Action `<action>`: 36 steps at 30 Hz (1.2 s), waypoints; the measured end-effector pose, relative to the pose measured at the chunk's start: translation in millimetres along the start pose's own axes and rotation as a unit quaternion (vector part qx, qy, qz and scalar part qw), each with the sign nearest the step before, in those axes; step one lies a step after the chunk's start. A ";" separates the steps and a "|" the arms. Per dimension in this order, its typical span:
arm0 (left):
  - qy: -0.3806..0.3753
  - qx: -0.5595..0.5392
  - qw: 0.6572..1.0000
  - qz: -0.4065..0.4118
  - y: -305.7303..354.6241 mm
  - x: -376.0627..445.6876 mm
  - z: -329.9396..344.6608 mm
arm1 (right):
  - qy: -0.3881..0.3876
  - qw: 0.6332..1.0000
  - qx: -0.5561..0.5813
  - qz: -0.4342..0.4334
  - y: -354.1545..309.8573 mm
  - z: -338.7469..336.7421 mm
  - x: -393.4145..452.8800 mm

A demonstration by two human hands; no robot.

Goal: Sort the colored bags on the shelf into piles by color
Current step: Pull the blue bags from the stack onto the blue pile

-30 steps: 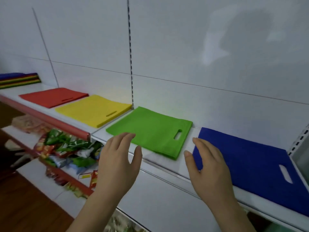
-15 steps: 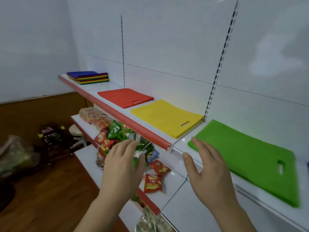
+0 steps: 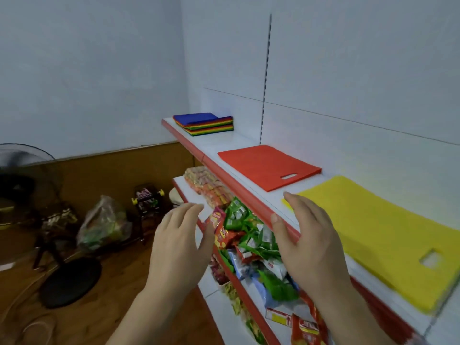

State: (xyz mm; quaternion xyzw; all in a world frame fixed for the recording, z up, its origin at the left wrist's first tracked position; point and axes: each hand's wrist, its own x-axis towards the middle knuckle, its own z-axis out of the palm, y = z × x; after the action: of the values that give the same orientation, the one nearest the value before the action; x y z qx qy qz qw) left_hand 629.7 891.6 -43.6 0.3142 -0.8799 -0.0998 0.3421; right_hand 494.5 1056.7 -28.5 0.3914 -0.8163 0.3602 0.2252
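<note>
**Both hands raised, bags laid out along the shelf**

The white shelf (image 3: 219, 155) carries a yellow bag (image 3: 388, 235) nearest, a red bag (image 3: 263, 165) beyond it, and a mixed stack of coloured bags (image 3: 206, 124) at the far end. The left hand (image 3: 181, 247) and right hand (image 3: 311, 242) hover with fingers spread, holding nothing. Snack packets (image 3: 249, 235) crowd the lower shelf.

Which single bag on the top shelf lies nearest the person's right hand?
The yellow bag: its near corner sits just beyond the right hand. The red bag lies farther along the shelf.
</note>
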 end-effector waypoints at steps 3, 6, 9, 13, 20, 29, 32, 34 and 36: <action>0.017 -0.008 0.999 -0.034 -28.4 36.6 5.7 | -0.018 1.000 0.013 -0.017 -10.6 40.2 42.2; 0.032 0.004 0.999 -0.043 -62.9 66.2 11.1 | -0.033 0.999 0.025 -0.031 -26.5 78.2 76.6; 0.047 -0.001 0.997 -0.059 -106.8 103.8 19.5 | -0.045 0.998 0.022 -0.040 -44.2 122.7 112.6; 0.038 -0.017 0.997 -0.064 -169.5 157.5 33.4 | -0.042 0.998 0.022 -0.045 -73.1 185.5 152.1; 0.012 -0.021 0.999 -0.022 -263.2 259.6 53.2 | -0.030 0.999 0.011 -0.014 -120.9 282.1 223.7; 0.011 -0.045 0.999 0.021 -342.9 384.9 115.6 | 0.011 0.999 -0.019 0.024 -122.9 390.1 313.4; 0.010 -0.044 0.998 0.038 -364.0 433.0 145.0 | 0.043 0.998 -0.034 0.026 -115.1 431.3 348.8; 0.001 -0.044 0.998 0.041 -374.7 466.4 162.4 | 0.048 0.997 -0.034 0.040 -110.0 455.4 374.6; -0.009 -0.043 0.998 0.052 -383.6 500.7 177.8 | 0.056 0.996 -0.035 0.056 -106.0 477.2 400.9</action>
State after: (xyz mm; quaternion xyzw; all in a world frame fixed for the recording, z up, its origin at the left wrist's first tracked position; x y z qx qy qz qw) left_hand 412.8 273.3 -55.9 0.2519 -0.8932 -0.1223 0.3519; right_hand 301.2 454.8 -29.4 0.3164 -0.8352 0.3643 0.2640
